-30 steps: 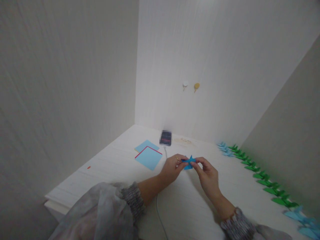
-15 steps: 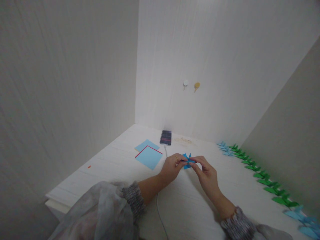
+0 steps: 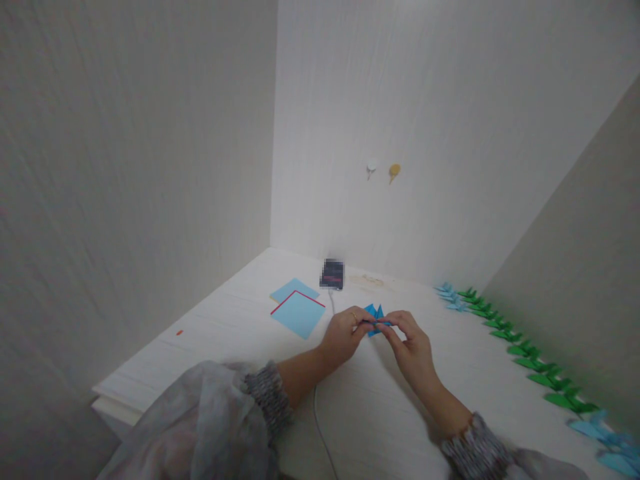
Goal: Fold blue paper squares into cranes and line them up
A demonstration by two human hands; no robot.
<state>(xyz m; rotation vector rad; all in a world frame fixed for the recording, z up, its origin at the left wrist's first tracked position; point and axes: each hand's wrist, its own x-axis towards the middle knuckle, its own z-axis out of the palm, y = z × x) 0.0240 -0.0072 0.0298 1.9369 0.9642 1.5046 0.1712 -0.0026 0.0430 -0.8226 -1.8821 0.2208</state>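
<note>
A small piece of folded blue paper point(image 3: 372, 311) is held above the white table, its pointed flaps sticking up between my hands. My left hand point(image 3: 345, 337) pinches its left side between thumb and forefinger, and a ring shows on one finger. From the other side, my right hand point(image 3: 411, 340) pinches it with thumb and fingertips, close to the left fingertips. The fingers cover much of the middle of the paper. Left of my hands, square sheets of light blue paper point(image 3: 299, 315) lie on the table, the upper one with red along its far edges.
A phone point(image 3: 332, 274) with a white cable point(image 3: 320, 427) rests near the back wall. Several green folded paper figures point(image 3: 523, 349) and light blue ones point(image 3: 593, 427) line the right side. Two hooks point(image 3: 395, 170) are on the wall. An orange scrap point(image 3: 179, 333) lies at left.
My right fingers have shifted slightly inward along the folded paper, closer to my left fingertips. Both hands still pinch it in nearly the same place.
</note>
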